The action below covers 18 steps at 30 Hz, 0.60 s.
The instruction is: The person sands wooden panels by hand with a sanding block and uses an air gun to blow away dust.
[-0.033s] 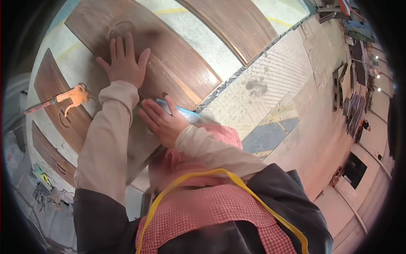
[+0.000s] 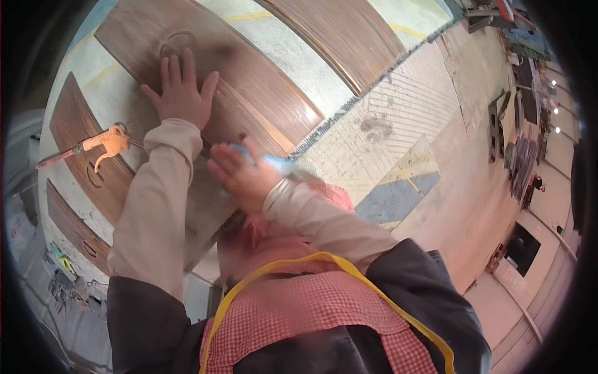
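My left hand (image 2: 182, 98) lies flat, its fingers spread, on a dark brown wooden panel (image 2: 255, 81). A round hole or recess shows just beyond its fingertips. At the panel's near edge, my right hand (image 2: 244, 177) is closed over a blue-and-white pad (image 2: 278, 164), smeared by motion. Only the pad's right part shows past the fingers; the rest is hidden under the hand. To the left of my left forearm, an orange blow gun (image 2: 111, 143) with a red hose end lies across a smaller wooden panel (image 2: 81, 128).
Another small panel (image 2: 71, 215) lies at the near left, and a larger one (image 2: 336, 37) at the far right. A pale, fuzzy-edged work surface (image 2: 268, 43) carries the panels. Beyond its right edge are floor sheets (image 2: 398, 100) and stacked materials (image 2: 523, 165).
My right hand and the pad have shifted slightly to the right and are now blurred. My left hand stays in place on the panel.
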Motion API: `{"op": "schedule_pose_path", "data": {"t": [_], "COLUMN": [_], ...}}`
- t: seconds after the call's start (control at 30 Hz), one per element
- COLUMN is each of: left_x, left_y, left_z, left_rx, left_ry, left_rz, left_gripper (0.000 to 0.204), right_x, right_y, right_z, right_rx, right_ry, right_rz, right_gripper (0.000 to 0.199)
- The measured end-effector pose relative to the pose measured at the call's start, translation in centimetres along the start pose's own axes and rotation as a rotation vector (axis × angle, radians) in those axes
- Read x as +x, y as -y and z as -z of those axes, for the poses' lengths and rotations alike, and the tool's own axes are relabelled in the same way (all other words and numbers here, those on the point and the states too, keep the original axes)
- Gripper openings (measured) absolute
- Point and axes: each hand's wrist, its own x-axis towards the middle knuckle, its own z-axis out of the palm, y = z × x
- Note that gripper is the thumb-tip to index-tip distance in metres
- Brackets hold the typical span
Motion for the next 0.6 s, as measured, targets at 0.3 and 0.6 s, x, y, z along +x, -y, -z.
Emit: {"op": "schedule_pose_path", "data": {"t": [0.3, 0.6], "left_x": [0.0, -0.7], "left_y": [0.2, -0.2], "left_z": [-0.2, 0.3], "left_rx": [0.016, -0.106], "left_ry": [-0.082, -0.029], "left_rz": [-0.018, 0.028], "left_gripper": [0.065, 0.058], "right_x": [-6.1, -5.1], "right_y": [-11.5, -12.1], "right_z": [9.7, 9.5], "right_rx": [0.322, 0.309], "right_ry": [-0.303, -0.160], "right_rz": [-0.432, -0.377], "right_gripper": [0.070, 0.064]}}
